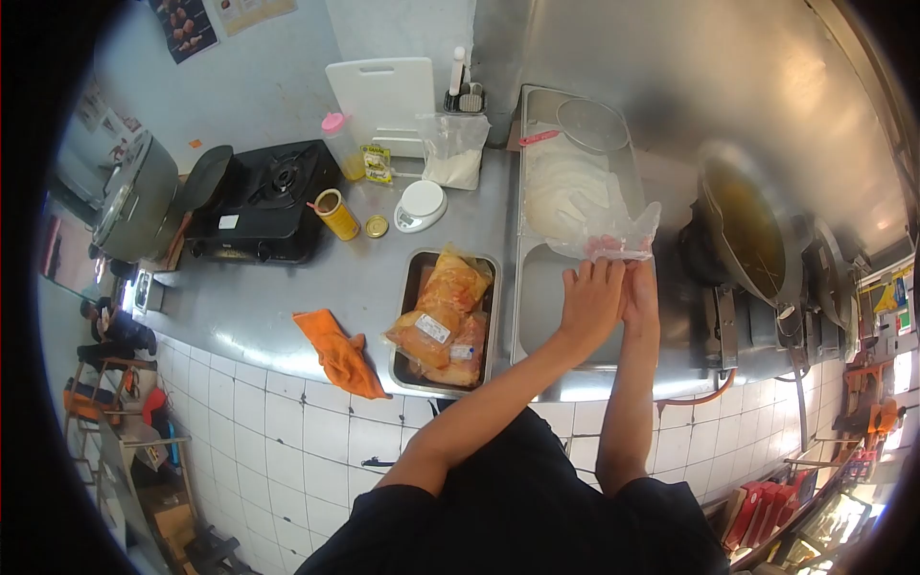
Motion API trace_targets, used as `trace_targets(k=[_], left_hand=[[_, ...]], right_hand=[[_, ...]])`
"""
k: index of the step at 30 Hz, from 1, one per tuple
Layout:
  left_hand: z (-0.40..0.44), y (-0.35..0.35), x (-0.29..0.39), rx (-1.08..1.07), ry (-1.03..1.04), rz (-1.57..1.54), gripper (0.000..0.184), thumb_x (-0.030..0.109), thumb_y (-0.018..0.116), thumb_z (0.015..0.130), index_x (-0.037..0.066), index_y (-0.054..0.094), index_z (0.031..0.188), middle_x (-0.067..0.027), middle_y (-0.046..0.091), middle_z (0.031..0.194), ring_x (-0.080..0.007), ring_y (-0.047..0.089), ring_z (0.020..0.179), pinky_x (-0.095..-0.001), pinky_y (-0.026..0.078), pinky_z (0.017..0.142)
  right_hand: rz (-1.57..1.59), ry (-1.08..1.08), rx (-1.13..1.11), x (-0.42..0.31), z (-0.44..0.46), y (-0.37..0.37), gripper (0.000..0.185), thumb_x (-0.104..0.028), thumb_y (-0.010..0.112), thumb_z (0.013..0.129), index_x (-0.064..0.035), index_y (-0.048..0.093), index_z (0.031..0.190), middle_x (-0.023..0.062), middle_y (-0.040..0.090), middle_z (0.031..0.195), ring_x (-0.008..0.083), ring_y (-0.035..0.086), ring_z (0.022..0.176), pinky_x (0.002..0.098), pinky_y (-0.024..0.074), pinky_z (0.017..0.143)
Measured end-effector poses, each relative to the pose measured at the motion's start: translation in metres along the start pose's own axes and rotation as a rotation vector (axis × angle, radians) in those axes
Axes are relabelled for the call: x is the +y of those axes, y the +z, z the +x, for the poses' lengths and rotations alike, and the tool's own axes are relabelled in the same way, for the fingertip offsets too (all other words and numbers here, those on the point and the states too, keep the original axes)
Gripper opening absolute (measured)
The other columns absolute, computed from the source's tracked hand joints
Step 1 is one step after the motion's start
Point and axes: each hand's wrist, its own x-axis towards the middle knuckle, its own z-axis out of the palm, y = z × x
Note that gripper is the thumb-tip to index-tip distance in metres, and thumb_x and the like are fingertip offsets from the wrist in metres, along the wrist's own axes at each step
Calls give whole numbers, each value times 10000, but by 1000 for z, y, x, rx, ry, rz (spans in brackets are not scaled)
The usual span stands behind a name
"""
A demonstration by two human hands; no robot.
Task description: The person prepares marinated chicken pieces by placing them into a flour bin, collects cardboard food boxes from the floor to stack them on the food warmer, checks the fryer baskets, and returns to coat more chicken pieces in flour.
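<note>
Clear crinkled plastic point(628, 230), shaped like a thin glove, spreads over the near edge of the white powder point(565, 192) in the far metal tray. My left hand point(591, 299) is closed on its near edge, fingers bent over it. Close beside it, my right hand point(640, 289) reaches to the plastic; its fingers are mostly hidden, and pinkish shapes show through. Below both hands lies a second metal tray point(551, 292). To the left, bagged orange-coloured meat point(446, 321) fills a deep metal pan point(397, 359).
A wok of oil point(743, 225) stands on the right. An orange glove point(340, 355) lies at the counter's front edge. Further left are a white scale point(420, 206), a yellow can point(337, 216) and a black stove point(273, 196). A strainer point(592, 125) rests on the far tray.
</note>
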Motion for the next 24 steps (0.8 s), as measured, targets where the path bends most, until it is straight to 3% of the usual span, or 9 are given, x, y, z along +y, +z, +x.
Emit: trace_targets(k=[4, 7, 9, 11, 13, 16, 20, 22, 24], left_hand=[[13, 10, -13, 150, 1, 131, 278, 205, 664, 795, 116, 575, 1043, -70, 624, 996, -244, 558, 882, -427, 368, 748], [30, 26, -21, 36, -66, 115, 166, 204, 650, 795, 132, 580, 927, -45, 646, 860, -241, 582, 840, -435, 377, 779], [50, 43, -33, 143, 43, 217, 151, 209, 649, 781, 139, 594, 903, -27, 641, 744, -248, 599, 799, -444, 384, 812], [79, 49, -40, 89, 52, 239, 126, 217, 643, 794, 139, 615, 888, -37, 667, 765, -244, 611, 819, -448, 373, 858], [107, 49, -37, -15, 10, 279, 106, 219, 636, 816, 143, 647, 889, -33, 683, 790, -239, 621, 830, -445, 356, 867], [131, 40, -29, -181, -118, 315, 111, 218, 621, 851, 150, 694, 899, -26, 705, 829, -232, 635, 850, -443, 330, 877], [121, 42, -31, -347, -171, 392, 150, 226, 608, 881, 155, 728, 936, -15, 718, 876, -233, 656, 894, -442, 314, 870], [111, 43, -39, -379, -218, 316, 171, 241, 600, 891, 156, 730, 963, -25, 720, 913, -242, 663, 916, -444, 315, 871], [104, 41, -46, -421, -274, 235, 193, 255, 590, 900, 154, 728, 992, -39, 720, 950, -250, 668, 940, -457, 319, 884]], right_hand=[[215, 4, -82, 14, -5, 0, 557, -493, 492, 999, -36, 495, 1318, 128, 585, 1261, 251, 564, 1176, 393, 475, 1004], [214, -102, -14, 18, 7, -18, 528, -432, 524, 1003, -37, 461, 1347, 136, 574, 1272, 266, 560, 1174, 401, 471, 1017], [129, -186, 83, 6, 23, 0, 499, -385, 546, 1005, -38, 453, 1352, 134, 578, 1261, 268, 559, 1171, 399, 473, 1013], [227, -188, 88, -6, 67, -22, 486, -351, 579, 995, -42, 457, 1349, 129, 580, 1251, 267, 565, 1152, 404, 485, 996], [88, -291, 292, -21, 90, 1, 510, -426, 533, 1004, -56, 466, 1350, 140, 577, 1253, 283, 564, 1144, 405, 486, 990], [66, -204, 173, -40, 145, -13, 646, -559, 358, 1025, -19, 467, 1362, 158, 547, 1310, 289, 540, 1165, 397, 448, 1021], [-296, 54, 221, -39, 129, 31, 773, -685, 282, 976, -65, 430, 1414, 220, 543, 1335, 352, 539, 1190, 439, 459, 1010], [-443, 178, 129, -37, 145, 20, 817, -709, 267, 964, -72, 375, 1463, 228, 531, 1361, 356, 533, 1206, 460, 456, 1007], [-455, 167, 227, -25, 165, -6, 809, -704, 273, 967, -99, 305, 1504, 235, 526, 1367, 362, 527, 1217, 472, 451, 1008]])
